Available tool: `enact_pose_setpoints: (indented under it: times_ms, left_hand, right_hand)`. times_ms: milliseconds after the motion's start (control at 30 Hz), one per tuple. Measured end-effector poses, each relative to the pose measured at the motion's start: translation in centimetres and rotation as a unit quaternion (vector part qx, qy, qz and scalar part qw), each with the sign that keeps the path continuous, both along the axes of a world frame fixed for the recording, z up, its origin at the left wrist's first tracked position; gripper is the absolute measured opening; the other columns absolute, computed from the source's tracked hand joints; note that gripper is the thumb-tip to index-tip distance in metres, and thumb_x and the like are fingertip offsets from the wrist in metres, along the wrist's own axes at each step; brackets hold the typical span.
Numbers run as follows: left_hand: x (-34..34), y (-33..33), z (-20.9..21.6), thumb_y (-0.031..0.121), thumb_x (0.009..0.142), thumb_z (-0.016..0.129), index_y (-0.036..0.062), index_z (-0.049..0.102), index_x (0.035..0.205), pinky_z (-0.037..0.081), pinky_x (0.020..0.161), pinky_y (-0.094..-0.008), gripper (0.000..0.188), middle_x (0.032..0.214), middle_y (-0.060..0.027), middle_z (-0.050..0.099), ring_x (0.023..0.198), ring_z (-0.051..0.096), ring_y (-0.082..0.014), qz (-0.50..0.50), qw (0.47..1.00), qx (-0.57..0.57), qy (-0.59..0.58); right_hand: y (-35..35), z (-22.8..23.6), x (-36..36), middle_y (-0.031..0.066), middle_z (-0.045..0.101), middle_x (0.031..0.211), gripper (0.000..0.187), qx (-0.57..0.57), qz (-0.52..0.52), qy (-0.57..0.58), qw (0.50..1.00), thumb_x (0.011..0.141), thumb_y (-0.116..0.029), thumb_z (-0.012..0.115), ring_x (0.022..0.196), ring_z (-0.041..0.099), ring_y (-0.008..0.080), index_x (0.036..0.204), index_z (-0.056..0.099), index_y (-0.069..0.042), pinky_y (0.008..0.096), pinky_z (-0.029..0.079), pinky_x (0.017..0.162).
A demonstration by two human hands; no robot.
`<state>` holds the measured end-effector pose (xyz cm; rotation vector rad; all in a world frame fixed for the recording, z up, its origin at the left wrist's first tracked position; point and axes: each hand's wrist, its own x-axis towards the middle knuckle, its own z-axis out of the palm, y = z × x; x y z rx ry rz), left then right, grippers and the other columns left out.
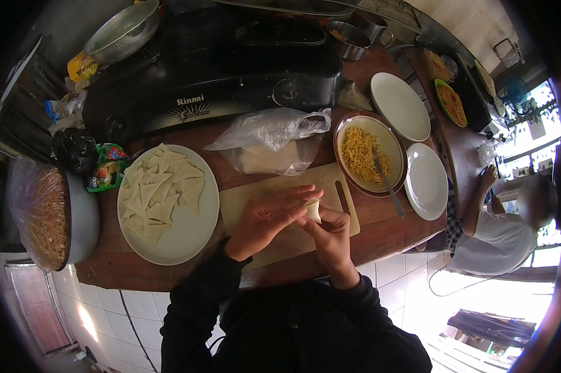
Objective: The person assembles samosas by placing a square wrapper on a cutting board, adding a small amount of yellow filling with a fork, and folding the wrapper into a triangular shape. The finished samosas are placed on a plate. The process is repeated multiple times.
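Over the pale cutting board (274, 255), both hands are at a small folded dough dumpling (314, 211). My right hand (331, 239) pinches it between thumb and fingers. My left hand (269, 219) closes on its upper side, thumb and fingertips against it; the fingers partly hide the dough. To the left, a white plate (196, 239) carries many pale folded dough triangles (159, 189). A brown-rimmed bowl (341, 146) on the right holds yellow noodles (361, 152) with a metal spoon or fork (389, 186) in them. Behind the board lies a clear plastic bag (268, 140) around a pale block or stack.
A black gas stove (231, 74) spans the back. Two white plates (401, 105) stand at the right, near metal pots (349, 40). A large pot (85, 214) with a bagged brown food sits far left. Another person (495, 239) is at the side table (439, 133).
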<state>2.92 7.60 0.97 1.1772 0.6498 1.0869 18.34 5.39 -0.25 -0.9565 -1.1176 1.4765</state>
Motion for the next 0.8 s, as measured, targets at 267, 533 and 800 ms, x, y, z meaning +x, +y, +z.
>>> enact_pose_setpoints:
  times_ms: [267,533,800]
  left_hand:
    - [-0.2,-0.3,-0.1,0.01,0.087,0.056,-0.0033,0.058,0.112,0.043,0.096,-0.0348,0.028,0.124,-0.0132,0.053,0.115,0.051,-0.0247,-0.029,0.999,-0.01,0.008]
    - [0.4,-0.3,-0.5,0.009,0.086,0.059,-0.0019,0.057,0.115,0.041,0.097,-0.0328,0.031,0.118,-0.0123,0.058,0.112,0.053,-0.0204,-0.01,1.0,0.007,0.023]
    - [-0.3,-0.2,0.1,0.009,0.085,0.061,0.0042,0.064,0.109,0.049,0.076,-0.0292,0.025,0.094,-0.0085,0.067,0.084,0.063,-0.0151,0.045,0.987,0.095,0.12]
  right_hand:
    - [-0.1,-0.2,0.2,0.0044,0.059,0.093,0.009,0.025,0.014,0.025,0.999,0.08,0.0,0.063,0.092,0.048,0.0131,0.088,0.066,0.003,0.0264,0.035,0.081]
    - [0.0,-1.5,0.2,0.0061,0.06,0.093,0.017,0.025,-0.009,-0.022,0.999,0.075,-0.003,0.068,0.092,0.05,0.0159,0.091,0.064,0.003,0.0273,0.036,0.085]
    - [1.1,1.1,3.8,0.0102,0.059,0.102,0.038,0.118,-0.035,-0.193,0.973,0.063,-0.01,0.079,0.099,0.054,0.0204,0.097,0.066,-0.001,0.0326,0.037,0.091]
